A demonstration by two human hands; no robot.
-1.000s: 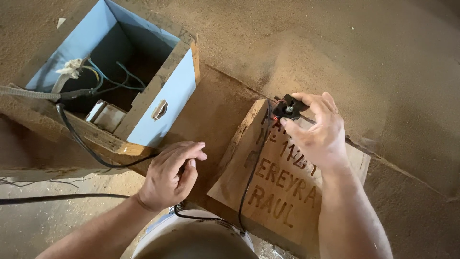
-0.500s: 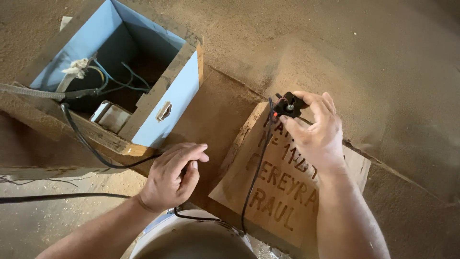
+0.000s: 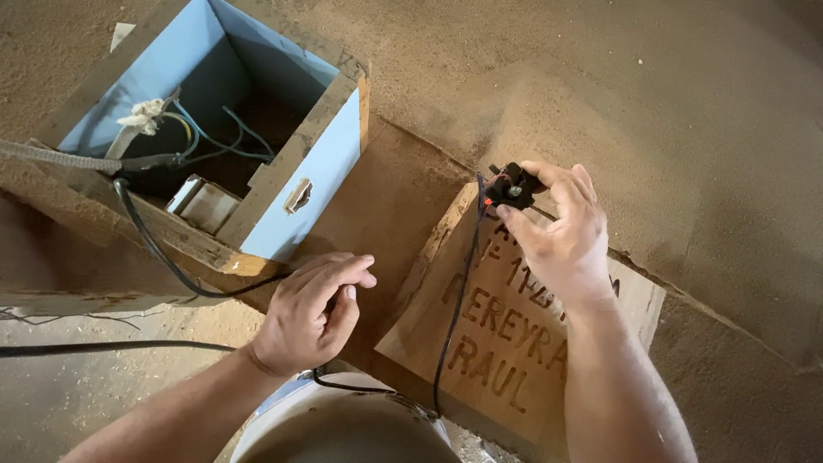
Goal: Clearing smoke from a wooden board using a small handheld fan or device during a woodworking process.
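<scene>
My right hand (image 3: 561, 236) pinches a small black electrical fitting (image 3: 512, 188) with a spot of orange on it, held just above the top corner of a wooden board (image 3: 501, 339) with lettering burnt into it. A thin black cable (image 3: 454, 300) hangs from the fitting down across the board. My left hand (image 3: 310, 310) rests palm down on the brown surface left of the board, fingers together and pointing right, over a black cable (image 3: 163, 257); I cannot tell whether it grips the cable.
A light blue wooden box (image 3: 257, 129), open at the top, stands at the upper left with loose wires (image 3: 206, 137) inside. A grey cord (image 3: 51, 159) lies across its left rim. The rim of a round pale bucket (image 3: 343, 424) shows at the bottom. Sawdust covers the surface.
My right hand has shifted slightly left and up with the fitting. My left hand has stretched its fingers out further to the right.
</scene>
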